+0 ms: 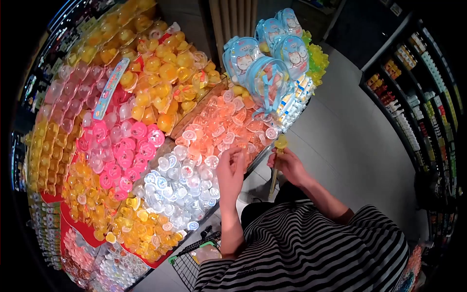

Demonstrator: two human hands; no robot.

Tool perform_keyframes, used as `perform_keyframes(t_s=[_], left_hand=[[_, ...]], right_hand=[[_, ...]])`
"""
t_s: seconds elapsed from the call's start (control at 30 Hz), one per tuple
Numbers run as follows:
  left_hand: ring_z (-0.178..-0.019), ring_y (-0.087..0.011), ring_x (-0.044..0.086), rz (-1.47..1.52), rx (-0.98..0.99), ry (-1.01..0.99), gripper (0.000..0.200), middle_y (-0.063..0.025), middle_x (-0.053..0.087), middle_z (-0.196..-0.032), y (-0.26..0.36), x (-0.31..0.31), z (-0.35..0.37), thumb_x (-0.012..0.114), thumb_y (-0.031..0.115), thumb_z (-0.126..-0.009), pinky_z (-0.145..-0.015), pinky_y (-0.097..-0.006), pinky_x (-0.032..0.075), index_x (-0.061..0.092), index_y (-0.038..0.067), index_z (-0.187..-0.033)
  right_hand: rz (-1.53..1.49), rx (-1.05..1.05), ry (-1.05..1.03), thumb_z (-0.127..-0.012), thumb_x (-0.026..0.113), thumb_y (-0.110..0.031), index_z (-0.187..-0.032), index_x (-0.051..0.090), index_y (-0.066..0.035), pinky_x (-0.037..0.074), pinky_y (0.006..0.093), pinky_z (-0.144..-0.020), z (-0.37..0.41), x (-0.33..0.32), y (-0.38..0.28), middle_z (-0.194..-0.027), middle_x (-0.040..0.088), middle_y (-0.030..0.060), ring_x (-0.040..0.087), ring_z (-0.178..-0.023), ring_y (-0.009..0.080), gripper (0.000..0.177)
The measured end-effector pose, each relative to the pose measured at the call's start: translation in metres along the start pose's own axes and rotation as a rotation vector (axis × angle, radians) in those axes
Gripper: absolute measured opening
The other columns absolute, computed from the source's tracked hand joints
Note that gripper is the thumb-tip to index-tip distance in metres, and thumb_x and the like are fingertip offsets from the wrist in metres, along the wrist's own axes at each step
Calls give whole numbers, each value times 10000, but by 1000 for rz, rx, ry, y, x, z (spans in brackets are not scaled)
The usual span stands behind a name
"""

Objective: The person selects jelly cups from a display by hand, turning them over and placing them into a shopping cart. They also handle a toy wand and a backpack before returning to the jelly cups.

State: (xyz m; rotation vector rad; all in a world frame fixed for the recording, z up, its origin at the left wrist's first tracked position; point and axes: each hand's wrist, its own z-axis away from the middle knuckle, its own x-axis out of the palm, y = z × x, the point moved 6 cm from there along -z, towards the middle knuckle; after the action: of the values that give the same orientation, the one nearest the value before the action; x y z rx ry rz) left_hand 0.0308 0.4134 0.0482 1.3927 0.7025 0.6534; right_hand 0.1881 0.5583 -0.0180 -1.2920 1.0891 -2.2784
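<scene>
My right hand (287,163) is closed on a small yellow jelly cup (280,142), held upright past the edge of the display. My left hand (232,163) is over the front of the display, beside the orange jelly cups (219,124) and the clear jelly cups (182,180). Its fingers point up and lie close together; whether anything is between them is hidden. Pink jelly cups (127,155) lie farther left, with yellow jelly cups (165,73) behind.
Blue cat-print bags (243,61) stand at the display's back right corner. A shopping cart (187,265) is below, near my left forearm. Stocked shelves (413,102) line the right side across the grey floor (335,141). A blue label strip (111,88) stands among the cups.
</scene>
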Motion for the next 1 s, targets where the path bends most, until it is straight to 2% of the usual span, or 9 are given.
perform_keyframes(t_s=[0.13, 0.27, 0.4, 0.6, 0.67, 0.87, 0.93, 0.97, 1.0], left_hand=[[-778, -121, 630, 259, -286, -445, 257, -79, 672, -951, -79, 71, 71, 465, 191, -1063, -700, -252, 511, 560, 4, -1212], [-489, -49, 291, 637, -460, -232, 235, 29, 380, -669, -97, 70, 115, 398, 239, -1092, -432, -225, 241, 499, 46, -1003], [-612, -112, 497, 449, -264, -155, 273, -27, 539, -741, -95, 66, 126, 411, 218, -1082, -552, -260, 399, 577, 2, -1073], [-1015, -150, 592, -453, 141, -686, 322, -102, 660, -1083, -47, 124, 123, 481, 201, -1053, -942, -281, 449, 587, -42, -1237], [-1234, -271, 571, -11, -358, -419, 508, -179, 617, -1299, -63, 117, 123, 410, 382, -1071, -1070, -363, 414, 561, -28, -1330], [-1466, -381, 303, 1282, -159, -196, 840, -266, 291, -1580, 5, 204, 147, 432, 637, -968, -1228, -518, 187, 340, 7, -1516], [-1338, -369, 456, 1066, -189, -196, 773, -235, 498, -1431, -5, 227, 157, 439, 618, -974, -1171, -486, 289, 441, -3, -1433], [-915, -196, 611, 1003, -168, -232, 492, -86, 662, -964, -19, 233, 160, 457, 479, -1024, -897, -361, 451, 597, 40, -1196], [-579, -94, 415, 976, -198, -242, 283, 24, 447, -621, -16, 248, 164, 463, 330, -1051, -612, -266, 351, 581, 95, -947]], right_hand=[[276, 2, -41, -1068, 426, -232, -1356, 389, -33, 451, 340, -964, 3, 17, 14, -1256, 628, 143, 579, -1099, 168, 352], [407, 66, -354, -1035, 543, -195, -1451, 337, -17, 439, 329, -1027, 22, 34, 39, -1322, 583, 102, 494, -1274, 145, 497], [529, 356, -461, -1031, 567, -241, -1353, 488, 1, 480, 298, -970, 67, 40, 41, -1173, 649, 67, 585, -1127, 124, 411], [564, -122, -127, -1043, 527, -197, -1098, 637, 14, 514, 253, -825, 83, -28, -22, -966, 691, 43, 628, -881, 82, 245], [530, -153, -149, -1041, 527, -239, -1042, 646, -16, 466, 244, -645, 116, -37, -67, -784, 629, -3, 567, -708, 62, 253], [623, 125, -598, -1032, 543, -317, -1017, 705, -57, 398, 247, -559, 185, -99, -54, -635, 527, -23, 473, -583, 64, 307], [793, 66, -395, -1012, 573, -354, -954, 726, -49, 426, 264, -585, 195, -138, -46, -632, 572, -9, 509, -586, 77, 346], [734, 89, -408, -1006, 579, -363, -958, 722, -50, 428, 263, -592, 201, -151, -42, -638, 577, -4, 517, -599, 79, 347], [685, 100, -420, -1000, 584, -371, -962, 719, -51, 430, 263, -598, 203, -163, -46, -644, 581, 0, 525, -611, 81, 349]])
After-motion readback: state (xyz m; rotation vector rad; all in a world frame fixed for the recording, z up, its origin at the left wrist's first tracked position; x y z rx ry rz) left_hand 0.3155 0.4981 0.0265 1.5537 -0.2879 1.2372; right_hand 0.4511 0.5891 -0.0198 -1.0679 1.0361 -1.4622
